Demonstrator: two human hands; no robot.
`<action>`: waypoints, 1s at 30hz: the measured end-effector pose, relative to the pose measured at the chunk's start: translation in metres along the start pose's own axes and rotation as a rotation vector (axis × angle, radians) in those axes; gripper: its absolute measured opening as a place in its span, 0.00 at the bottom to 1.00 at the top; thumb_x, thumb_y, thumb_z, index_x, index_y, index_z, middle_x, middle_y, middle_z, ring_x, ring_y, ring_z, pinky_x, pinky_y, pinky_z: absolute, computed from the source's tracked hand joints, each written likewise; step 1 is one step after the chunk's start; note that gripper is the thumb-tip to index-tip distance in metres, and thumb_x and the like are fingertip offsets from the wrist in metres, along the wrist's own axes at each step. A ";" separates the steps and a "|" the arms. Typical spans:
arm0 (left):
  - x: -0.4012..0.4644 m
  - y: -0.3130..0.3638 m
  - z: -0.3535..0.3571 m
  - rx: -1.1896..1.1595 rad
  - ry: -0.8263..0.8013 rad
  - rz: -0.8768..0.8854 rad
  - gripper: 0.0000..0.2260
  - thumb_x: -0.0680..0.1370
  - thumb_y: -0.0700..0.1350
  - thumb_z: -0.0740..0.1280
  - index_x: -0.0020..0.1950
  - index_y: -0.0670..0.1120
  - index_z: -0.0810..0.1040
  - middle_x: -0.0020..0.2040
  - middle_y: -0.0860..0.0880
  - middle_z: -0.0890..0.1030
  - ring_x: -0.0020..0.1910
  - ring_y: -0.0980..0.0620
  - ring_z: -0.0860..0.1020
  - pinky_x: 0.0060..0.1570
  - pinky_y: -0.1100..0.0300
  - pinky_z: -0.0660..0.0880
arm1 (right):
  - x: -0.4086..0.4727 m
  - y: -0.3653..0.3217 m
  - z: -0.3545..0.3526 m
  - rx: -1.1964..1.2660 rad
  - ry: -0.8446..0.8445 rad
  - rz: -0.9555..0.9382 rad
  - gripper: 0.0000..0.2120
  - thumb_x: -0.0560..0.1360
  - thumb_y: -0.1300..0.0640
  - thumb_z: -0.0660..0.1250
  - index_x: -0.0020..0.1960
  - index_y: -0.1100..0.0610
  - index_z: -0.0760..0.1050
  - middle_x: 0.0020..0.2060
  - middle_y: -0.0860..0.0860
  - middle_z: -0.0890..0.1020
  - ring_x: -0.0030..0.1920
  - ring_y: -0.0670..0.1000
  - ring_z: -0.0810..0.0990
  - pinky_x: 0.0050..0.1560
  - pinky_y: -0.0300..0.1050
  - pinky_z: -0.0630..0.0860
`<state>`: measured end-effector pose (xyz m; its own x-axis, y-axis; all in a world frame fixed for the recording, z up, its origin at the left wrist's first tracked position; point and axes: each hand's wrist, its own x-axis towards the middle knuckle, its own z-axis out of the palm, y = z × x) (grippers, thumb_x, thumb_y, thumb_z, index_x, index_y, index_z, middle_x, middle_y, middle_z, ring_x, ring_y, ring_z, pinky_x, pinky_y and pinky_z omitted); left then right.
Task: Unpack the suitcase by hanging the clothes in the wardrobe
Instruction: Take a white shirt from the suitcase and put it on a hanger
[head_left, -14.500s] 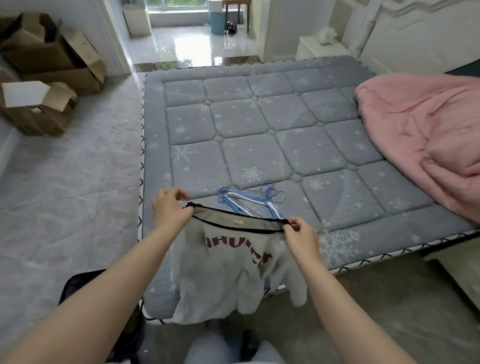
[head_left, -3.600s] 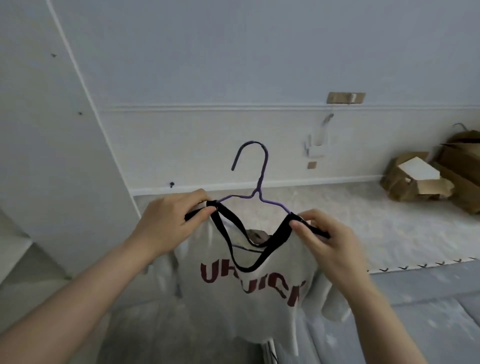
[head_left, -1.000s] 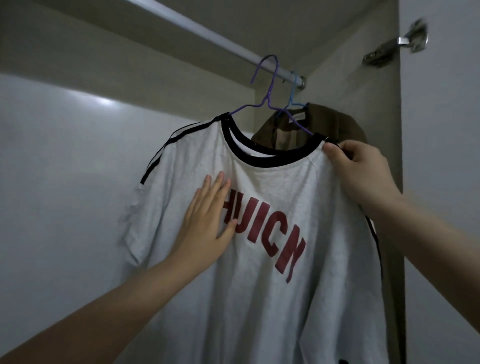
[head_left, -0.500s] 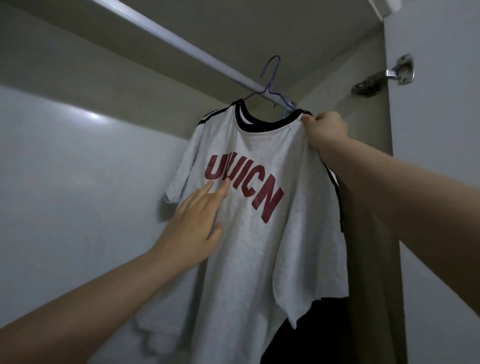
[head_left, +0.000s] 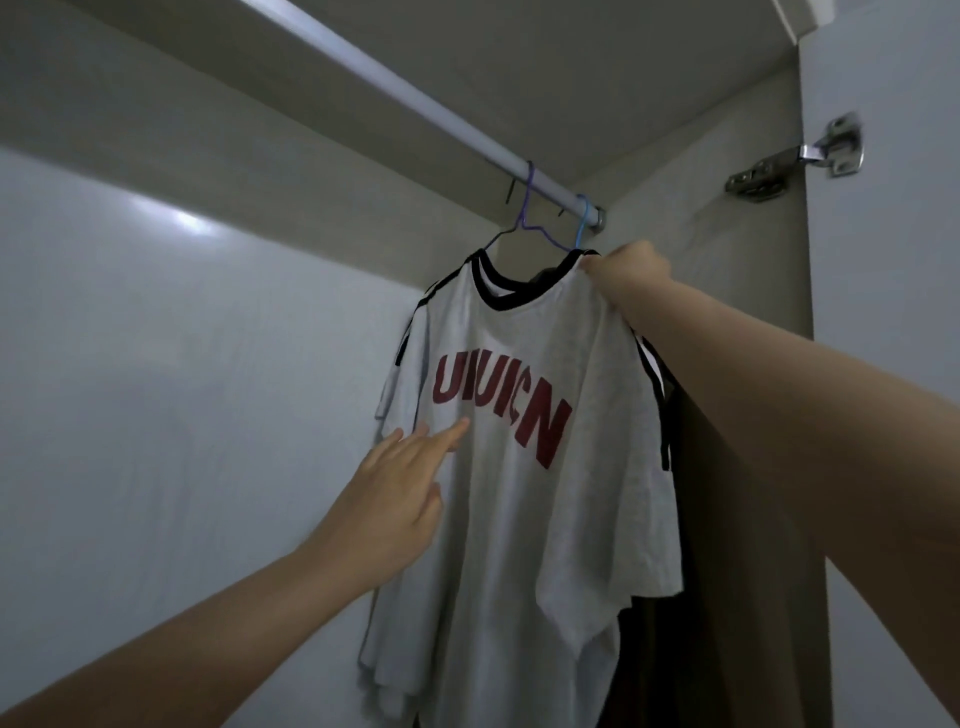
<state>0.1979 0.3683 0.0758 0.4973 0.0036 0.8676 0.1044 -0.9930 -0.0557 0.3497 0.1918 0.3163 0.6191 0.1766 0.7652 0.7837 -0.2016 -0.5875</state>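
A grey T-shirt (head_left: 545, 499) with red letters and a black collar hangs on a purple wire hanger (head_left: 527, 218), whose hook sits over the white wardrobe rail (head_left: 415, 98) near its right end. My right hand (head_left: 626, 273) grips the shirt's right shoulder at the collar. My left hand (head_left: 400, 493) lies flat with straight fingers against the shirt's front, just below the lettering.
A blue hanger (head_left: 582, 223) hangs behind on the same rail with a dark garment (head_left: 670, 415) mostly hidden by the shirt. The wardrobe's side wall (head_left: 748, 270) and a door hinge (head_left: 795, 163) are close on the right. The back panel (head_left: 182, 389) is pale.
The shirt on its hanger has slid further right and back along the rail, next to the blue hanger. My right hand moved with its shoulder; my left hand stays on the front.
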 end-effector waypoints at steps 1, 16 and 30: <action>-0.001 0.002 0.001 -0.024 -0.005 -0.008 0.26 0.81 0.46 0.50 0.80 0.54 0.52 0.74 0.55 0.65 0.74 0.56 0.63 0.78 0.53 0.52 | -0.005 0.005 -0.002 0.023 -0.008 -0.001 0.14 0.76 0.46 0.67 0.43 0.58 0.73 0.38 0.52 0.75 0.37 0.52 0.73 0.32 0.42 0.69; -0.052 0.077 0.058 -0.360 -0.285 -0.065 0.34 0.81 0.53 0.61 0.79 0.61 0.42 0.78 0.65 0.46 0.76 0.65 0.52 0.76 0.61 0.56 | -0.188 0.125 0.045 0.487 -0.155 0.193 0.31 0.70 0.51 0.76 0.69 0.51 0.68 0.58 0.47 0.79 0.58 0.51 0.79 0.62 0.56 0.77; -0.161 0.112 0.107 -0.868 -0.377 -0.382 0.24 0.78 0.40 0.65 0.67 0.65 0.68 0.67 0.63 0.72 0.60 0.65 0.75 0.62 0.64 0.73 | -0.348 0.228 0.040 0.552 -0.109 0.406 0.06 0.80 0.61 0.64 0.49 0.55 0.80 0.39 0.55 0.84 0.43 0.54 0.83 0.41 0.42 0.78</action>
<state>0.2218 0.2692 -0.1235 0.8161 0.2266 0.5317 -0.2727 -0.6600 0.7000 0.3149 0.1231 -0.0939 0.8477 0.2929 0.4424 0.3819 0.2420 -0.8920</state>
